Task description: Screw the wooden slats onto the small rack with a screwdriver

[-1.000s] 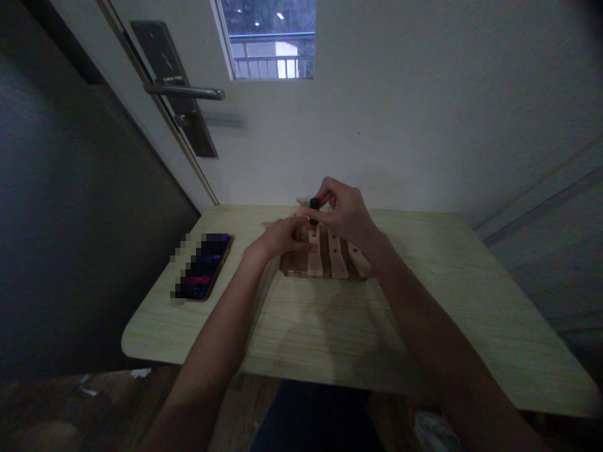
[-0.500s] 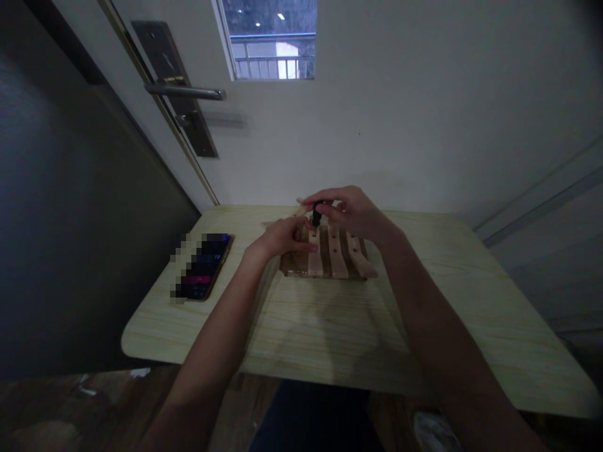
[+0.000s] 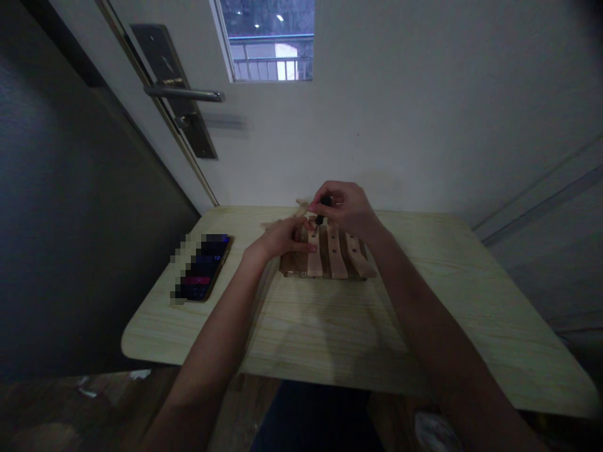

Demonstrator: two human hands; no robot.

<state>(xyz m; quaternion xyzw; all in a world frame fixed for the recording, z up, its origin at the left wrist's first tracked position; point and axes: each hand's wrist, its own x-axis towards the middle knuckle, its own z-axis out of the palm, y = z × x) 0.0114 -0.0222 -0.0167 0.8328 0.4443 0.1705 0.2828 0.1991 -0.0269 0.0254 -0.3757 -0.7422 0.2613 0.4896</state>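
Note:
A screwdriver (image 3: 320,220) with a black handle is in my right hand (image 3: 349,206), whose fingers are closed around it. The tool leans to the right, its tip down at a hole in the leftmost pale wooden piece (image 3: 315,265). My left hand (image 3: 281,237) grips that piece, thumb on the near part and fingers at the far part. Beneath lies a flat brownish base (image 3: 296,262), apparently clear-edged. Two more wooden pieces with holes, the middle one (image 3: 337,260) and the right one (image 3: 360,260), lie across it. The right one is skewed.
Behind my left hand lie loose wooden pieces (image 3: 301,206) close to the door. A phone (image 3: 211,270) rests on the left of the pale wooden table (image 3: 292,333). The white door (image 3: 400,113) with its metal handle (image 3: 186,94) rises beyond the table's back edge.
My right hand has shifted slightly, and the screwdriver has gone from nearly upright to leaning right, with more of its handle showing. My left hand stays in place.

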